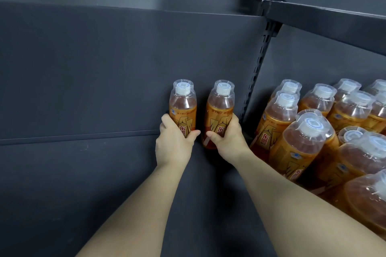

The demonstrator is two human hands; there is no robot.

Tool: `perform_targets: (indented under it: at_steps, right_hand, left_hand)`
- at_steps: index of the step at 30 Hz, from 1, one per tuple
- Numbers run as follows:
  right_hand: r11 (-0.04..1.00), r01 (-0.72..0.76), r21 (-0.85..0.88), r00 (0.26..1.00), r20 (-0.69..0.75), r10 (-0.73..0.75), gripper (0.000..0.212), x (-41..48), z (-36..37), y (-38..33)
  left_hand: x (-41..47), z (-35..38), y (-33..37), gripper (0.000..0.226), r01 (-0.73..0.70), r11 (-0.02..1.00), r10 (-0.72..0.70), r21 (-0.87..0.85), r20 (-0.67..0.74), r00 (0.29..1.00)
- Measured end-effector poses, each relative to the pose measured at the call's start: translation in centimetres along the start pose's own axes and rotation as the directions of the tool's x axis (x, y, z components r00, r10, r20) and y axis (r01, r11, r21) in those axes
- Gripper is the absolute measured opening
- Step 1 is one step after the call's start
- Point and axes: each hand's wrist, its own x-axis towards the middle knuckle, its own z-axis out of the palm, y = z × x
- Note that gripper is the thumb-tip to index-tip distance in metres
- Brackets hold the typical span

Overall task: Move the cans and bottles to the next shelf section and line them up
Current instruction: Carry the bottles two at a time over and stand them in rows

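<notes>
Two orange drink bottles with clear dome caps stand upright side by side near the back of the dark shelf section on the left. My left hand grips the left bottle around its lower body. My right hand grips the right bottle the same way. Their bases are hidden by my hands, so I cannot tell whether they touch the shelf floor. Several identical bottles stand packed together in the shelf section on the right.
A slotted metal upright divides the two sections at the back. The dark back panel rises behind the held bottles. Another shelf board overhangs the right section.
</notes>
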Motion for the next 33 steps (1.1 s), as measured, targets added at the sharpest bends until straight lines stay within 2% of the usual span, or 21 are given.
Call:
perform_targets:
  at_steps: [7, 18, 33]
  right_hand:
    - [0.999, -0.018, 0.028, 0.999, -0.030, 0.018, 0.055, -0.3, 0.4, 0.2]
    - [0.999, -0.010, -0.042, 0.999, -0.046, 0.008, 0.053, 0.6, 0.9, 0.6]
    - [0.999, -0.018, -0.030, 0.999, -0.050, 0.016, 0.056, 0.4, 1.0, 0.5]
  left_hand:
    - [0.0, 0.4, -0.6, 0.086, -0.023, 0.999, 0.023, 0.039, -0.003, 1.000]
    - [0.3, 0.9, -0.8, 0.083, -0.033, 0.997, 0.034, 0.076, -0.009, 0.999]
    - [0.4, 0.9, -1.0, 0.081, -0.052, 0.992, 0.054, 0.119, -0.014, 0.998]
